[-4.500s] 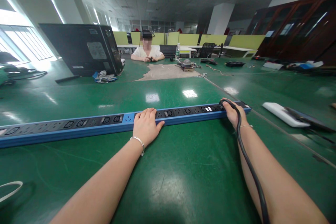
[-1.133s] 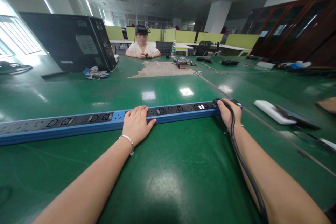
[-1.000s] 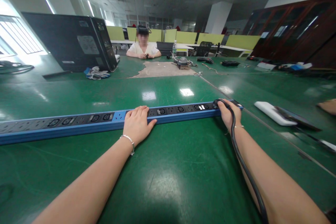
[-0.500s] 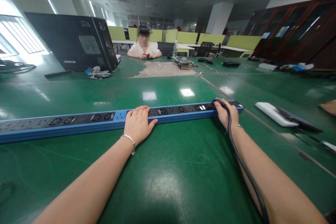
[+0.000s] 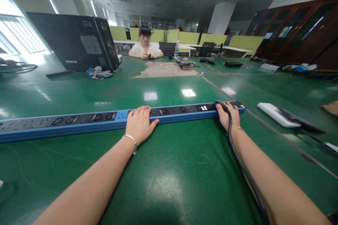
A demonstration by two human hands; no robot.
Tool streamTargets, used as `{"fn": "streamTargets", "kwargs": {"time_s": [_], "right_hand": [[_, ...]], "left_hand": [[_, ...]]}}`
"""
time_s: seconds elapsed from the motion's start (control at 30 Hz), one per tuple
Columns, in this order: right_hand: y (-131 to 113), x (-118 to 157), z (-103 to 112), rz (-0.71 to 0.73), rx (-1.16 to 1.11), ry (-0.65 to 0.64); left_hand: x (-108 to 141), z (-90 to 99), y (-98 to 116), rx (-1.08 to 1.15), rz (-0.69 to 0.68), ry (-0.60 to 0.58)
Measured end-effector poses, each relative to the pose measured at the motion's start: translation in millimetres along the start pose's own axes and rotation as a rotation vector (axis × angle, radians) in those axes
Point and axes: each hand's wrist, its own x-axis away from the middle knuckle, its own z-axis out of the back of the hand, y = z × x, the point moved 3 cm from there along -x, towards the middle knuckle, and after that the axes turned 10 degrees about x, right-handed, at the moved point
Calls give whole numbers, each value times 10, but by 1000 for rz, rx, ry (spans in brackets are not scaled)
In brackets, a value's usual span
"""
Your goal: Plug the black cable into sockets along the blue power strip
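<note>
A long blue power strip with a black socket face lies across the green table, reaching past the left edge of the view. Near its middle, beside a blue socket, my left hand is closed over it, fingers across the top and thumb against the front side. At the right end my right hand grips a black plug, which sits at the socket face; its prongs are hidden. From the plug a thick black cable runs down over my right forearm.
Right of the strip lie a white box-like item and a dark flat piece. A black computer case and gloves stand back left. Across the table sits a person, near a bottle and cardboard.
The cable by my right forearm has shifted slightly, and my right fingers and the plug have settled a little lower. My left hand stays on the strip.
</note>
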Motion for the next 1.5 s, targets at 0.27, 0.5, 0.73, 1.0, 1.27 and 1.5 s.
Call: {"fn": "streamTargets", "kwargs": {"time_s": [0.27, 0.5, 0.73, 1.0, 1.27, 1.5], "right_hand": [[-1, 53, 20, -62, -9, 18], [-65, 95, 35, -100, -43, 59], [-58, 77, 16, -70, -85, 137], [-363, 119, 144, -72, -349, 228], [-832, 289, 16, 69, -317, -62], [-894, 299, 23, 74, -280, -71]], "left_hand": [[9, 0, 5, 3, 1, 10], [12, 8, 13, 2, 13, 8], [17, 9, 14, -2, -9, 20], [5, 0, 8, 12, -1, 13], [-3, 0, 12, 32, 18, -4], [1, 12, 14, 26, 12, 4]]}}
